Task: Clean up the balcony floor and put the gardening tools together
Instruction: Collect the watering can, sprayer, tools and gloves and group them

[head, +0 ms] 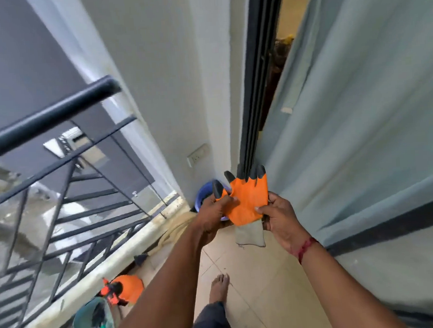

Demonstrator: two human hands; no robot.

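Your left hand point(213, 214) and the orange rubber glove with black claw tips point(250, 197) cover most of the blue round tub point(201, 195) at the far end. Your left forearm point(167, 281) hides part of the orange heap point(130, 285) at near left. The black metal railing point(50, 115) at left is blurred.

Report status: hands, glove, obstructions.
Held up: left hand and right hand pinch orange clawed glove. Apparent second orange glove on floor by railing. Nothing blocking the hands.
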